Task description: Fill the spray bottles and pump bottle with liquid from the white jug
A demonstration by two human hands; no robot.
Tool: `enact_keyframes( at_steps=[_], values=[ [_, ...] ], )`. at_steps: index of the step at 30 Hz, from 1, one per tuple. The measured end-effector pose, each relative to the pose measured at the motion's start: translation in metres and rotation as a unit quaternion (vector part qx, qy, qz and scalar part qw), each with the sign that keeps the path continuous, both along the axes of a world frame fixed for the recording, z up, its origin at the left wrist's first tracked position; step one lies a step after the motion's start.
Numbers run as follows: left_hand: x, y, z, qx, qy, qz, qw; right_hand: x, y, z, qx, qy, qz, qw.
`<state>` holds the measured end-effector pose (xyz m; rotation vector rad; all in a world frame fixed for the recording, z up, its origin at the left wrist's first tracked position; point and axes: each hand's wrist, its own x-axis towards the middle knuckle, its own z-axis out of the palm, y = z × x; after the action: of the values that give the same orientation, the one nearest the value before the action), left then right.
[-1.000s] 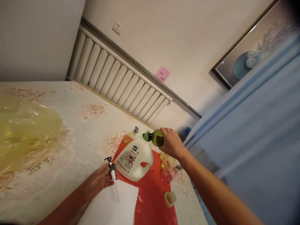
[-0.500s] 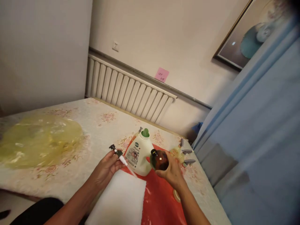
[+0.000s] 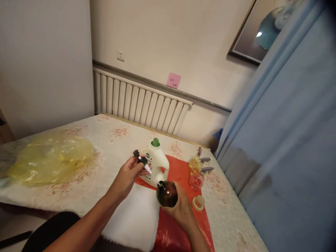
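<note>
My right hand (image 3: 181,211) is wrapped round a brown bottle (image 3: 166,193), held over the red sheet (image 3: 181,217) with its open neck pointing up and left. My left hand (image 3: 128,175) pinches a black pump head (image 3: 140,158) whose white tube (image 3: 147,169) slants down towards the bottle's neck; tube and neck are close together. Just behind both hands a white detergent jug (image 3: 156,165) with a green funnel (image 3: 155,142) in its mouth stands on the red sheet.
Several small spray bottles (image 3: 197,168) and a beige cap (image 3: 198,202) sit on the sheet's right side. A white towel (image 3: 132,218) lies at the front, a yellow plastic bag (image 3: 49,159) at the left. Blue curtain (image 3: 288,140) hangs on the right, a radiator (image 3: 139,101) behind.
My right hand brought the brown bottle away from the jug's funnel, down towards me, and turned it upright. My left hand lifted the pump off the table towards the bottle's neck.
</note>
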<state>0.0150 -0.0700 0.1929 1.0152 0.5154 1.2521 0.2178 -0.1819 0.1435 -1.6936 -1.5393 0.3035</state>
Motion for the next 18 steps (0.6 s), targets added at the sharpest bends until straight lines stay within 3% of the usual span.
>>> enact_keyframes(
  at_steps=[9, 18],
  values=[
    [0.025, -0.028, -0.017, 0.007, 0.107, -0.051, 0.993, -0.02, -0.007, 0.023, -0.023, 0.085, 0.019, 0.996],
    [0.018, -0.026, -0.037, 0.036, 0.186, -0.095, 0.977, -0.028, -0.01, 0.017, -0.032, 0.159, 0.027, 0.986]
  ],
)
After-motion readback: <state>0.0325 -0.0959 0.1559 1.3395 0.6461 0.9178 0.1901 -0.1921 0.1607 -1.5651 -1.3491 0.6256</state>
